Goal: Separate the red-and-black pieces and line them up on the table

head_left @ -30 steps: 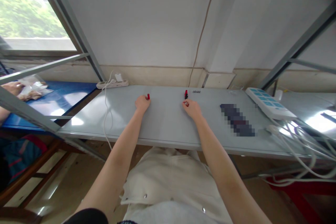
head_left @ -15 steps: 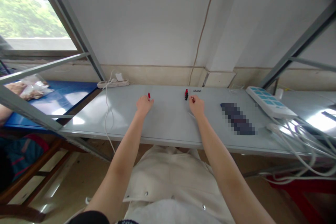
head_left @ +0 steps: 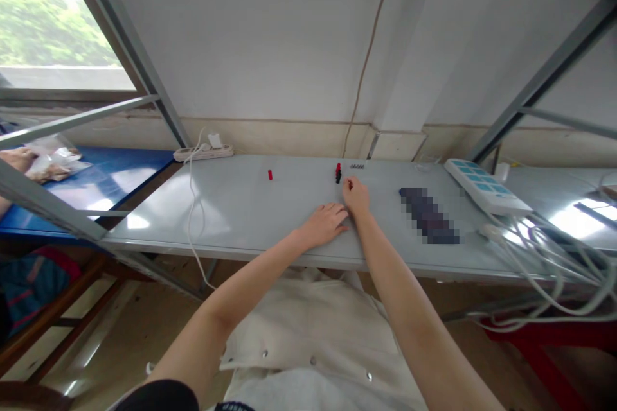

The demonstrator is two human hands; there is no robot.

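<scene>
On the grey tabletop (head_left: 241, 218), my left hand (head_left: 324, 225) lies with its fingers extended, close beside my right wrist. My right hand (head_left: 355, 196) is closed in a pinch, its fingertips around something small and dark that I cannot make out. Just past those fingertips is a small cluster of red and black pieces (head_left: 338, 173). A row of small dark metallic pieces (head_left: 357, 166) lies behind it, to the right. Farther left, a single small red cylinder (head_left: 270, 174) stands apart from both hands.
A white power strip (head_left: 205, 152) with a trailing cable sits at the back left. To the right are a blurred-out dark object (head_left: 430, 215), a large white-and-blue power strip (head_left: 486, 186) and tangled cables (head_left: 554, 257). Another person's hand (head_left: 19, 159) shows over the blue table (head_left: 116, 173).
My left hand has left the red cylinder, which stays on the table, and moved right and nearer to me, beside my right hand. The right hand keeps its pinch in nearly the same spot.
</scene>
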